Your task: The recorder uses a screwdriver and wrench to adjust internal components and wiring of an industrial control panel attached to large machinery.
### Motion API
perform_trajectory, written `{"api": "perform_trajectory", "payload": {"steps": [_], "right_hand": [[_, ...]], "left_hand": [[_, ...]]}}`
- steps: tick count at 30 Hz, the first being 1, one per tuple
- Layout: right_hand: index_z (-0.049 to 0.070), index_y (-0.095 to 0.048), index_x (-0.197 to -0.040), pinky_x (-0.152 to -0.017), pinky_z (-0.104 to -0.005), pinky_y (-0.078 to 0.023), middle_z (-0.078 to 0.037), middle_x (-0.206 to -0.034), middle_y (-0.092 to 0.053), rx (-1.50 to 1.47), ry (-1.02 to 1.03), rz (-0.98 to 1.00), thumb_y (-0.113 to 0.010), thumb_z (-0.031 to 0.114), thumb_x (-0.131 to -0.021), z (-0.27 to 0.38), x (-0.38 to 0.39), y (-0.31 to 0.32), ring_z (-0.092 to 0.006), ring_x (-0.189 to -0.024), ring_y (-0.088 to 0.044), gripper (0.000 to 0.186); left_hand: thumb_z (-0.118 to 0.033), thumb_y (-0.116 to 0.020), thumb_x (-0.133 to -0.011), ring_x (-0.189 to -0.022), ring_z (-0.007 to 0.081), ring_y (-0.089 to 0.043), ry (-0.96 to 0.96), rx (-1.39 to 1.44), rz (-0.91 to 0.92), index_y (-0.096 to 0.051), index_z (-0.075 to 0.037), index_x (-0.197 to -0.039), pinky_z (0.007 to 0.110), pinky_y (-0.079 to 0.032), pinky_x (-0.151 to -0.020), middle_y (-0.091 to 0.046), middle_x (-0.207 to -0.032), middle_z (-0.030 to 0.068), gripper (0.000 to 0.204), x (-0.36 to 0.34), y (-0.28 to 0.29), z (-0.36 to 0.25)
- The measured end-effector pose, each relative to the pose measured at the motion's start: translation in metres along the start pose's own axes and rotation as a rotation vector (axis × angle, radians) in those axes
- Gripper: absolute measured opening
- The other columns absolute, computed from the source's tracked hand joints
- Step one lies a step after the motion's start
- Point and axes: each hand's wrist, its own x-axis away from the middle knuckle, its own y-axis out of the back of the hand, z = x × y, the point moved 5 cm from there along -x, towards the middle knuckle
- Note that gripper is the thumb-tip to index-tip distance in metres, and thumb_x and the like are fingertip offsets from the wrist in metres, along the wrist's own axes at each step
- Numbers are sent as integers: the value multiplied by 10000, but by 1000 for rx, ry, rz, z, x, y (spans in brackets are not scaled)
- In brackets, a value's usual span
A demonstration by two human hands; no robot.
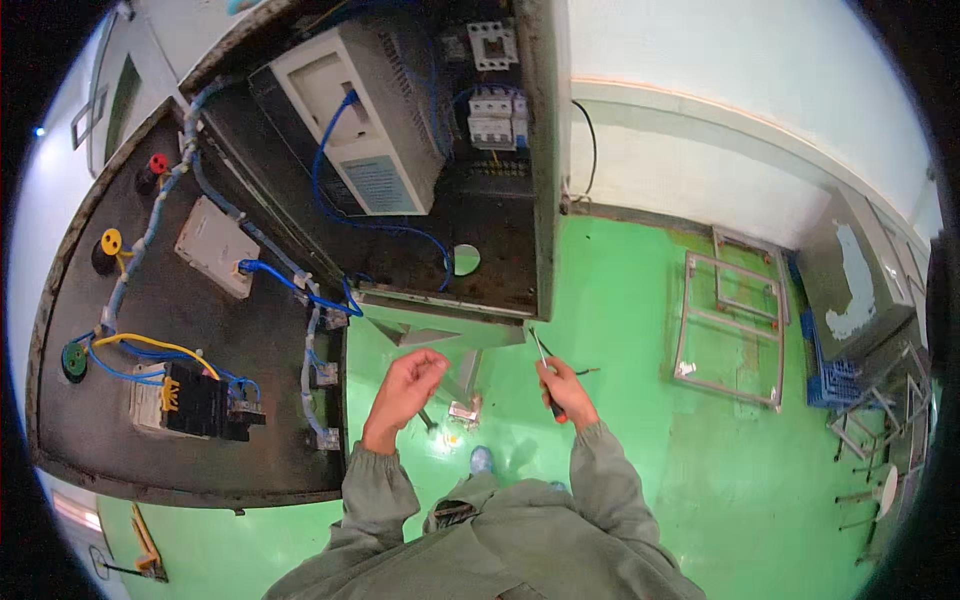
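Observation:
My right hand (566, 393) grips a screwdriver (541, 347) with a red and black handle. Its thin metal shaft points up toward the lower right corner of an open electrical cabinet (490, 290). My left hand (408, 392) is in front of the cabinet's lower edge, with thumb and fingers closed together; whatever they may pinch is too small to make out. Inside the cabinet is a pale drive unit (375, 130) with a blue cable (318, 175) plugged into it. Circuit breakers (493, 118) sit to its right.
The cabinet door (270, 465) hangs open at the left, carrying wire bundles, a yellow button (110, 241) and a black contactor (195, 405). Metal frames (730, 330) lie on the green floor at the right, near a blue crate (832, 383). A pallet jack (147, 545) stands lower left.

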Motion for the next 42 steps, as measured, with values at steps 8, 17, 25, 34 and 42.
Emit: {"api": "perform_trajectory", "payload": {"steps": [8, 17, 25, 34, 42], "right_hand": [[64, -540, -846, -487, -330, -425, -36, -672, -483, 229, 667, 28, -547, 195, -853, 59, -120, -20, -161, -553, -494, 131], [59, -543, -863, -493, -336, -429, -50, -668, -506, 551, 715, 88, -524, 199, -863, 52, -195, -30, -184, -547, -507, 141], [54, -545, -879, -498, -341, -432, -62, -664, -526, 871, 767, 200, -504, 202, -872, 60, -228, -33, -205, -542, -519, 154], [49, -548, -896, -503, -347, -435, -76, -660, -549, 1202, 809, 392, -481, 206, -883, -28, -176, 132, -228, -537, -532, 172], [51, -573, -948, -509, -255, -392, 6, -653, -500, 424, -295, 436, -602, 124, -795, -83, -75, 55, -90, -545, -452, 172]], "left_hand": [[-174, -577, -894, -608, 46, -458, 53, -427, 76, -595, -28, -911, 223, -394, -532, -549, -693, -22, 148, 49, 12, 88], [-272, -596, -841, -580, 267, -615, 282, -623, -103, -626, -21, -892, 360, -479, -551, -615, -624, 140, 257, 70, 53, 189], [-288, -634, -768, -641, 313, -642, 493, -599, -564, -642, 43, -827, 391, -496, -584, -641, -691, 209, 336, 155, 89, 261], [-276, -590, -789, -595, 267, -623, 582, -452, -801, -626, 46, -816, 368, -473, -559, -628, -654, 192, 325, 170, -20, 268], [-175, -606, -796, -515, 87, -461, 475, -111, -920, -608, 27, -811, 261, -369, -480, -537, -569, 38, 203, 138, -96, 198]]}}
